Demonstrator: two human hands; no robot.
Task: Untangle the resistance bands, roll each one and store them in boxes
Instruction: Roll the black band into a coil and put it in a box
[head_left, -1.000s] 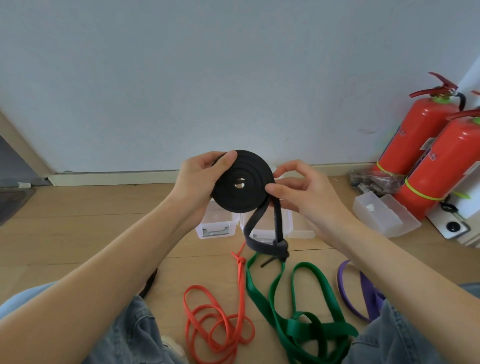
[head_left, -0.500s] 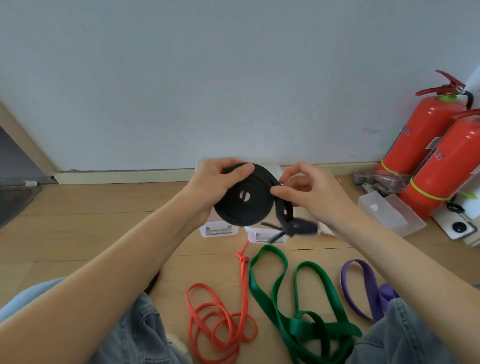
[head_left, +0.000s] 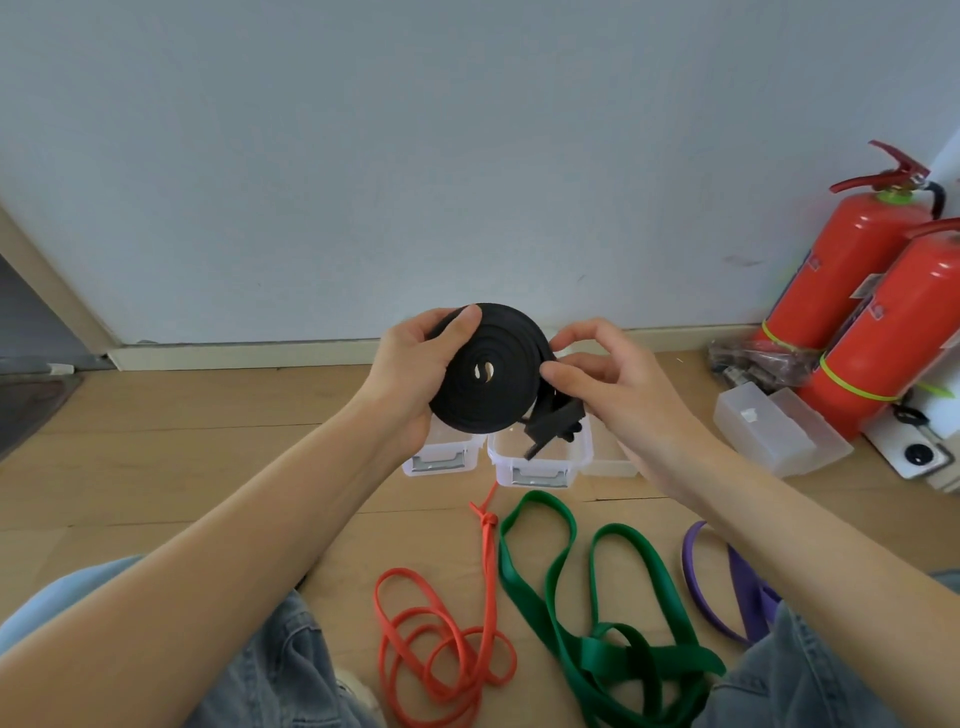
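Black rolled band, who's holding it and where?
The left hand grips the black rubber resistance-band coil by its rim; the right hand pinches the loose tail at the coil's right edge.

Pale grey wall (head_left: 415, 156) rising beyond the hands, white skirting board (head_left: 249, 354) running along its foot, light wooden floor (head_left: 182, 441) spreading beneath, two red fire extinguishers (head_left: 857, 280) standing far right
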